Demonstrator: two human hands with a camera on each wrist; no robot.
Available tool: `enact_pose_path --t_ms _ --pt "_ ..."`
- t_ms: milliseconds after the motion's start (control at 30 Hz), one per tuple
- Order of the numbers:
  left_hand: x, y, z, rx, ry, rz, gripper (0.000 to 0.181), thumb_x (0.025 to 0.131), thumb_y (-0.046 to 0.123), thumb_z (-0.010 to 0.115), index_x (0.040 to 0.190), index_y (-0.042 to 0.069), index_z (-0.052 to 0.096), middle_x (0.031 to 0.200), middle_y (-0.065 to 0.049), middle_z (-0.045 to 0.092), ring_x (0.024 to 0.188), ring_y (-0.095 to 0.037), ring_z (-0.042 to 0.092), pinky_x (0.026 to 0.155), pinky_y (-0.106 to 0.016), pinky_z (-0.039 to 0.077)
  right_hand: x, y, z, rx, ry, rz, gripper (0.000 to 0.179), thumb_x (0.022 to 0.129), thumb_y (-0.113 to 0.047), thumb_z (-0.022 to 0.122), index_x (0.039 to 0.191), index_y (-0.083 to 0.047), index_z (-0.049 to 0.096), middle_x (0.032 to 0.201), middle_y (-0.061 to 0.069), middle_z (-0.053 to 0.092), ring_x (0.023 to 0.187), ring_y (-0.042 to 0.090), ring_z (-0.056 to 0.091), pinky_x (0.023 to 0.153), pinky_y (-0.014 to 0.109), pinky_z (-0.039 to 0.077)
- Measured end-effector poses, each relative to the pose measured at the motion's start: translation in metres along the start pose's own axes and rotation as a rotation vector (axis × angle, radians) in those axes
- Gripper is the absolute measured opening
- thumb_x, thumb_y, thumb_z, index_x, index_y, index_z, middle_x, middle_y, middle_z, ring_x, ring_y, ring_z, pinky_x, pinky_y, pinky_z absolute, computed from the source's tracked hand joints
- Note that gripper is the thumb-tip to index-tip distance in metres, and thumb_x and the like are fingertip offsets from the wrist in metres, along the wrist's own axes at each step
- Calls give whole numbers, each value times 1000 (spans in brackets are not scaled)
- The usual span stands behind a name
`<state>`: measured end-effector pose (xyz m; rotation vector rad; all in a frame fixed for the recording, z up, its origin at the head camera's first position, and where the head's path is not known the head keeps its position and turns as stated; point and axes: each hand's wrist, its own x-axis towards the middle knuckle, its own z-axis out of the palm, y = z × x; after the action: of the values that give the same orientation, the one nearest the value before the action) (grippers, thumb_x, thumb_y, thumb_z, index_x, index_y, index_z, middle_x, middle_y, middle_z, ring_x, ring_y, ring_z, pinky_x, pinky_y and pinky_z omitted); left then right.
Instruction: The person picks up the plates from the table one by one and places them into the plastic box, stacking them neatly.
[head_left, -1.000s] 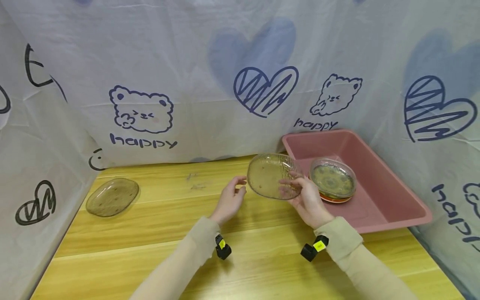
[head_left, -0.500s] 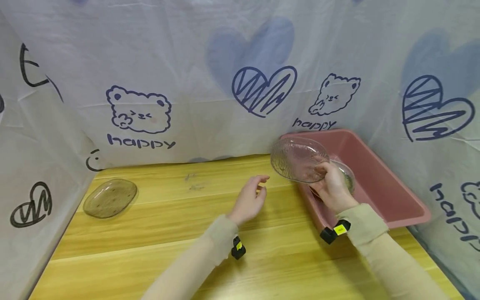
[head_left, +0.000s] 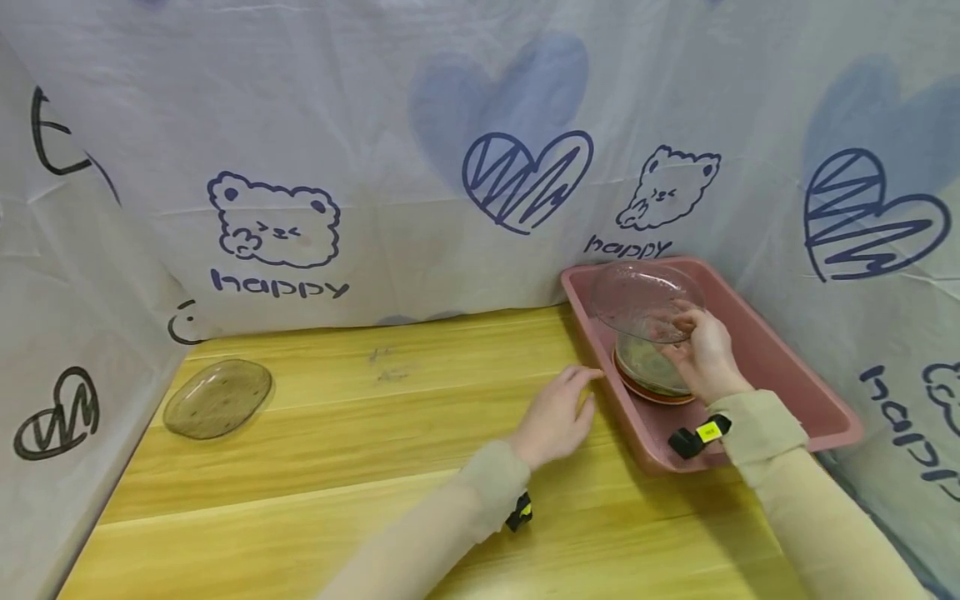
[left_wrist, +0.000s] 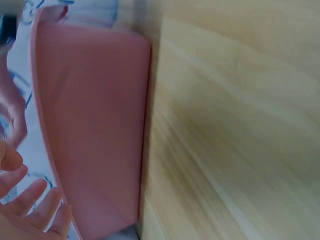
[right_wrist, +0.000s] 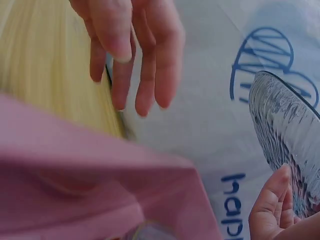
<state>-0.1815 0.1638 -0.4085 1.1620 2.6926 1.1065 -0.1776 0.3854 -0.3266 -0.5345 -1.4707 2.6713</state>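
My right hand [head_left: 708, 354] pinches a clear textured glass plate [head_left: 630, 296] at its near right edge, thumb on one face. The plate is tilted over the pink plastic basin [head_left: 795, 392]. Beneath it, a stack of plates [head_left: 648, 371] sits in the basin, a clear one on top and an orange rim below; the held plate and hand hide part of it. In the right wrist view the plate's ribbed surface [right_wrist: 280, 120] shows beside the thumb. My left hand [head_left: 555, 417] holds nothing, its fingers loosely extended right at the basin's left rim.
A brownish see-through plate [head_left: 217, 400] lies on the wooden table [head_left: 337, 475] at the far left. White cloth [head_left: 405, 217] with blue drawings hangs behind and at both sides. The basin stands against the cloth at the back right.
My right hand has carried the glass plate rightward from above the table to over the basin. My left hand has followed to the right, up to the basin's rim.
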Motion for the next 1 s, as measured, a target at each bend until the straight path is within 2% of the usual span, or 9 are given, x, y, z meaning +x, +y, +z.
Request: enact_pose_path --t_ms 267,433,500,567,633,700,800,933,1000 --pt "6 13 19 202 17 209 35 107 23 46 137 15 62 143 -2 60 136 -16 55 117 -28 42 13 -2 -16 -130 56 -49 54 105 -7 28 157 -15 18 99 -5 67 89 11 67 78 24 57" --pt "6 13 24 251 -17 232 34 109 29 44 133 19 65 145 0 60 141 -18 51 121 -31 39 23 -4 -30 -245 79 -59 56 104 -9 26 159 -13 16 97 -10 68 87 9 68 79 24 57" --pt "6 13 25 262 -19 232 34 109 31 43 132 20 65 144 0 60 141 -18 51 121 -31 39 26 -5 -36 -281 75 -42 57 104 -11 24 161 -13 13 94 -12 70 85 8 68 92 29 55" --pt "6 12 25 272 -15 237 34 109 31 43 132 20 66 144 1 60 141 -17 51 121 -31 39 30 -6 -42 -294 68 -13 58 105 -14 22 161 -15 10 91 -14 71 82 8 68 112 37 46" --pt "6 11 26 283 -10 242 34 109 32 42 131 21 66 143 1 61 140 -17 51 121 -30 39 34 -7 -49 -274 56 30 58 106 -16 20 163 -17 7 89 -14 71 82 7 68 127 44 28" --pt "6 11 26 297 -7 245 34 109 32 42 131 21 66 143 2 61 140 -16 52 121 -30 39 37 -9 -55 -254 44 76 58 107 -18 19 163 -18 3 88 -13 69 81 7 69 131 46 10" --pt "6 11 26 321 -5 251 34 109 32 43 132 21 65 144 3 61 140 -16 52 121 -30 38 43 -12 -64 -223 36 135 59 107 -19 18 164 -19 -1 87 -11 66 81 7 68 132 43 5" --pt "6 12 26 342 -13 248 35 109 34 42 134 22 64 145 3 60 141 -16 51 121 -31 38 49 -13 -76 -258 36 172 58 107 -20 19 163 -20 4 85 -13 67 81 6 68 132 42 9" --pt "6 12 27 343 -23 240 36 109 35 41 134 22 64 145 3 59 142 -16 50 121 -32 39 51 -12 -80 -315 42 177 57 108 -21 20 163 -18 6 83 -15 69 80 4 68 125 39 29"
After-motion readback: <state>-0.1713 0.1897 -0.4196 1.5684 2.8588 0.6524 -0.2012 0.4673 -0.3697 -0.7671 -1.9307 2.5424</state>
